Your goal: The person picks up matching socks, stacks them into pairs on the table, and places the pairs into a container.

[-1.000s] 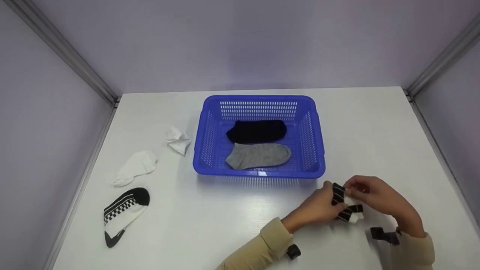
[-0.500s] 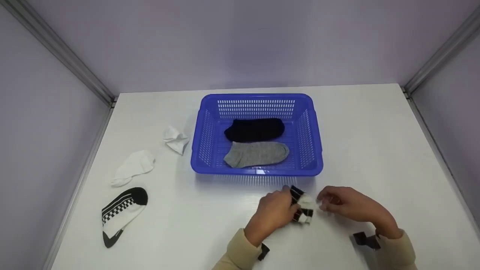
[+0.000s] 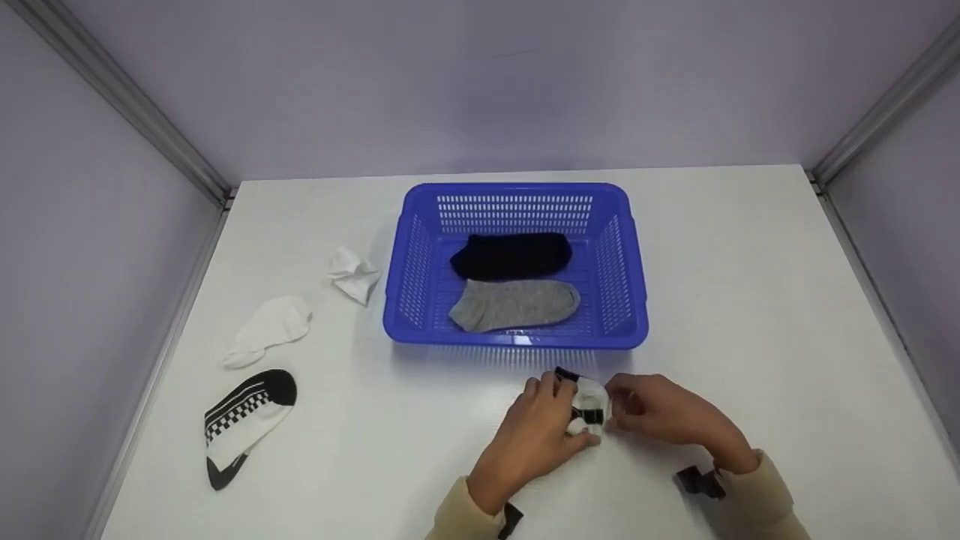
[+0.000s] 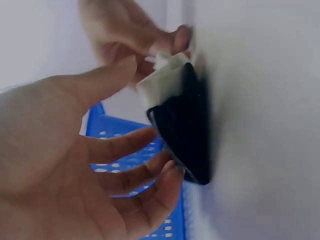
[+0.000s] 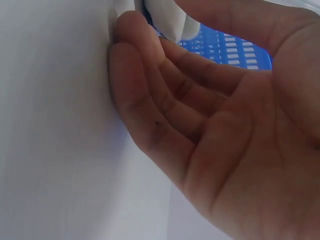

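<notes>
Curled round the dark end of a black-and-white sock (image 3: 592,397) with the left hand (image 3: 529,435), fingertips against the cloth, thumb fairly straight along the near side; apparently pinched at the white edge by the right hand (image 3: 660,411), to judge from the left wrist view, though with the fingertips' hold mostly out of sight in the right wrist view; folded small, by the look of it, but impossible to tell whether single or a pair; placed outside the blue basket (image 3: 517,341), near its front rim, on or just above the tabletop (image 3: 772,300), with contact underneath unclear; probably unfinished at this spot, given both hands on the cloth at once.

Inside the basket, lying flat side by side, touching or nearly so: a black sock (image 3: 511,256) toward the back, a grey sock (image 3: 517,306) toward the front; seemingly dealt with, both clear of either hand.

Farther out, on the tabletop to the left of the basket: a crumpled white cloth (image 3: 352,276) just beside the rim, perhaps another sock but too bunched to say; then a white sock (image 3: 270,330), laid out loosely; then a checkered sock (image 3: 249,427), black and white, nearest the front; untouched by either hand, all three, and likely left to handle; roughly midway, at a guess.
</notes>
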Demonstrator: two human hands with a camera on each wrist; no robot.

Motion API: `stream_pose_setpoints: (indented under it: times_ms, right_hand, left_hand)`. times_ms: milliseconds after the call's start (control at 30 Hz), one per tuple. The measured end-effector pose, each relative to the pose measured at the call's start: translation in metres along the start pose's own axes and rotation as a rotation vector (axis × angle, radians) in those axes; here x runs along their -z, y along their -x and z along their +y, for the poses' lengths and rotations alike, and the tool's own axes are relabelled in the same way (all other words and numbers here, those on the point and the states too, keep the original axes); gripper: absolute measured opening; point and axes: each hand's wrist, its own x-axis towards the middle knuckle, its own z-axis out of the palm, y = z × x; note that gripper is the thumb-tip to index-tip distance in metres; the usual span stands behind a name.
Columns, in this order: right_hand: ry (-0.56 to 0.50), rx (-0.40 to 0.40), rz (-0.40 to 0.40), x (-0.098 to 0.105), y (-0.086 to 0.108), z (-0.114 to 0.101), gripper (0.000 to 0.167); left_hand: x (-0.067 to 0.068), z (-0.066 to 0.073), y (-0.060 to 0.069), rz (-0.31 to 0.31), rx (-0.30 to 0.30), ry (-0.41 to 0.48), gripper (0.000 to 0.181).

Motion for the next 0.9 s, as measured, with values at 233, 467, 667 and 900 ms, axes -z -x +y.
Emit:
stream_pose_setpoints:
  times_ms: [233,467,667,900]
  right_hand:
    - [-0.011,0.021,0.035,-0.011,-0.009,-0.007,0.022]
    - [-0.064,0.011,0.069,-0.013,-0.011,-0.008,0.026]
    - [-0.064,0.029,0.085,-0.009,-0.011,-0.007,0.017]
    - [-0.085,0.02,0.095,-0.008,-0.008,-0.003,0.031]
  left_hand:
    - [-0.006,0.002,-0.002,0.001,0.006,-0.103,0.066]
    - [-0.002,-0.006,-0.004,-0.046,-0.011,0.034,0.028]
    - [0.008,-0.02,0.001,0.015,-0.011,0.192,0.02]
    - [0.026,-0.045,0.012,0.026,0.094,0.455,0.014]
